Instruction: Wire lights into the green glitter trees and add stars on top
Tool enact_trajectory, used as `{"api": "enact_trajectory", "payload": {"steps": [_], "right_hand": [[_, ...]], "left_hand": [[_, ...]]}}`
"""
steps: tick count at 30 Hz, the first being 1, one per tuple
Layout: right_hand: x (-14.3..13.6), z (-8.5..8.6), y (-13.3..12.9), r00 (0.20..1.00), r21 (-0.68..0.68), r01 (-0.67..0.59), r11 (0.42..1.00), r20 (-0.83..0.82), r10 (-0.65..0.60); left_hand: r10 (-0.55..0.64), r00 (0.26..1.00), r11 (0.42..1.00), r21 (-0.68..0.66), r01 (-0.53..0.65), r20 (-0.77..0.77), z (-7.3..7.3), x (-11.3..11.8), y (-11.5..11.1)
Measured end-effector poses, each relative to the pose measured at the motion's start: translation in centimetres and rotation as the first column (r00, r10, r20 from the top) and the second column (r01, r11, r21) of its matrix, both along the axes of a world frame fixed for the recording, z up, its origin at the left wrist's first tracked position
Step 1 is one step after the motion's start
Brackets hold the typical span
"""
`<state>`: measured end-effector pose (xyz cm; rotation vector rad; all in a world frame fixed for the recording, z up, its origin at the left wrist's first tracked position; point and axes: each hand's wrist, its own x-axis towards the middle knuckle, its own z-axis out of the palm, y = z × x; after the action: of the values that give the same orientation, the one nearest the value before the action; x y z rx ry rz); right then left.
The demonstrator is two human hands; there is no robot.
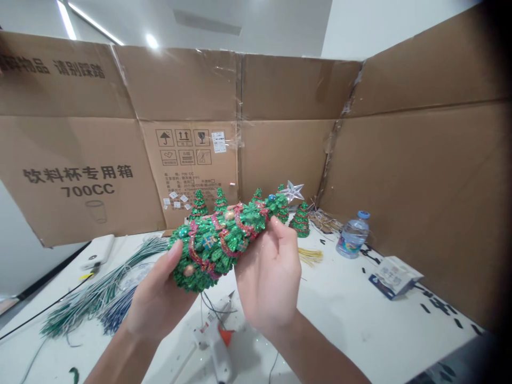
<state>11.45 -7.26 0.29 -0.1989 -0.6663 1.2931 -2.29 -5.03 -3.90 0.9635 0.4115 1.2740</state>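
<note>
A green glittery Christmas tree (216, 237) with red-pink garland, small baubles and a silver star (293, 191) at its tip lies tilted in the air between both hands. My left hand (162, 293) grips its wide base, thumb on the near side. Around the upper part, near the tip, my right hand (272, 266) is closed, thumb and fingers by the narrow end. Below the tree, a white glue gun (216, 346) with an orange part rests on the white table (336, 320).
Several small green trees (301, 220) stand behind. Green and blue wire bundles (96, 288) lie left, beside a white power bank (98, 250). A water bottle (352, 234), a small box (395, 276) and black bits are on the right. Cardboard walls (288, 154) enclose the table.
</note>
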Motion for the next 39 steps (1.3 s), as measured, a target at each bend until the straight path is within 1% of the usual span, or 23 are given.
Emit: {"api": "enact_trajectory", "payload": {"steps": [5,8,11,14,17,19,22,24,26,29,32,36,39], "right_hand": [[-0.2,0.0,-0.2,0.999,-0.025,0.031,0.999,0.041,-0.030],[-0.2,0.0,-0.4,1.000,-0.034,0.011,0.999,0.030,-0.010],[-0.3,0.0,-0.6,1.000,-0.035,-0.019,0.999,0.006,0.019],[-0.5,0.0,-0.8,1.000,-0.019,-0.028,0.999,-0.010,0.028],[-0.5,0.0,-0.7,0.999,-0.021,-0.036,0.999,-0.007,0.036],[-0.3,0.0,-0.5,0.999,-0.037,-0.038,0.999,0.013,0.039],[0.2,0.1,0.2,0.999,-0.067,-0.031,0.997,0.022,0.033],[0.8,0.3,0.8,0.999,-0.086,-0.030,0.996,0.008,0.031],[1.6,0.6,1.5,1.000,-0.095,-0.017,0.995,-0.006,0.017],[3.1,1.1,2.5,0.999,-0.081,0.018,0.997,-0.030,-0.021],[4.5,1.4,3.4,0.998,-0.077,0.007,0.997,-0.068,-0.012],[5.6,1.0,4.4,0.997,-0.084,-0.029,0.996,-0.075,0.023],[6.2,0.4,5.1,0.998,-0.066,-0.039,0.997,-0.059,0.035]], "left_hand": [[-0.009,1.000,1.000,-0.001,0.009,-0.020,-0.3,-0.4,0.2],[-0.006,0.999,1.000,0.008,0.007,-0.053,-0.2,-0.3,0.1],[-0.026,0.997,0.999,0.028,0.028,-0.078,-0.1,-0.3,-0.2],[-0.041,0.997,0.997,0.063,0.046,-0.068,-0.2,-0.5,-0.5],[-0.028,0.998,0.996,0.080,0.032,-0.048,0.0,-0.5,-0.6],[-0.035,0.998,0.997,0.067,0.038,-0.050,0.3,-0.2,-0.6],[-0.095,0.994,0.994,0.045,0.098,-0.059,1.1,0.1,-0.7],[-0.135,0.987,0.989,0.053,0.139,-0.082,1.7,-0.1,-0.9],[-0.136,0.981,0.985,0.084,0.148,-0.135,2.3,-0.6,-1.0],[-0.061,0.961,0.983,0.150,0.104,-0.268,3.0,-1.6,-0.9],[0.057,0.905,0.977,0.212,0.037,-0.421,3.1,-2.1,-0.6],[0.201,0.797,0.954,0.300,-0.025,-0.570,2.4,-1.5,-0.2],[0.375,0.687,0.903,0.414,-0.117,-0.623,1.8,-0.8,-0.1]]}}
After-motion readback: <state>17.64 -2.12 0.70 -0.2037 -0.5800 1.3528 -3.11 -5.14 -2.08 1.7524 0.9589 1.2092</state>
